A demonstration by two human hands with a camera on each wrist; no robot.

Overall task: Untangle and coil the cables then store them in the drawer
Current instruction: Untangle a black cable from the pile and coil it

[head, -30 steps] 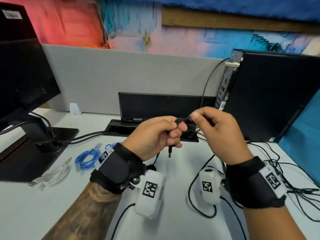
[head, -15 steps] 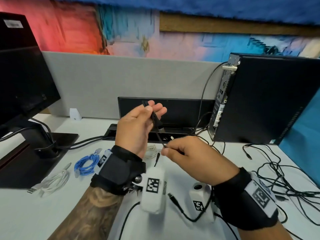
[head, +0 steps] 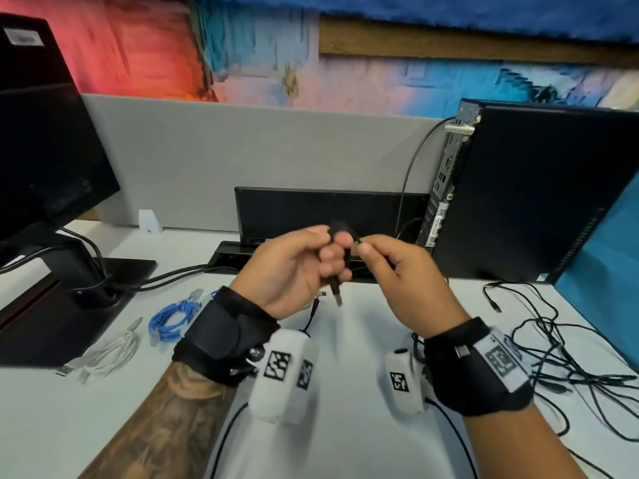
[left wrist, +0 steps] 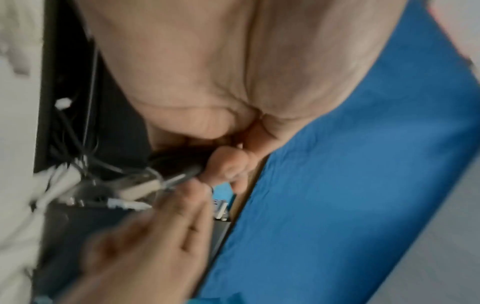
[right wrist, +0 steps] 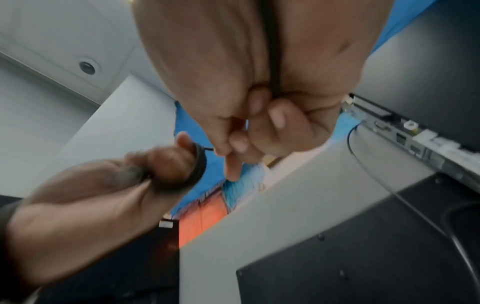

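Both hands raised above the bench (head: 363,340), working one black cable (head: 340,236) between them. Main risk, as I judge it: the wraps around the left hand (head: 290,267) look small and tight, so they could spring loose or slide off the fingers if the right hand (head: 404,281) pulls the running end too hard or lets tension drop. Second risk: the free run trails down toward the loose black tangle (head: 570,347) on the right of the bench; a snag there would drag other leads along or jerk the coil open. The plug end (head: 337,295) dangling below the left hand could also catch in a loop. Left fingers are curled closed around the small coil, which the right wrist view shows as dark rings around them (right wrist: 198,164). Right thumb and forefinger are pinched closed on the cable just beside the coil, the other fingers folded in; the cable runs back across that palm (right wrist: 272,51). Left wrist view is blurred, little to read there. A coiled blue cable (head: 173,314) and a coiled white cable (head: 107,354) lie on the left of the bench, near the monitor stand (head: 52,305). No drawer in view.
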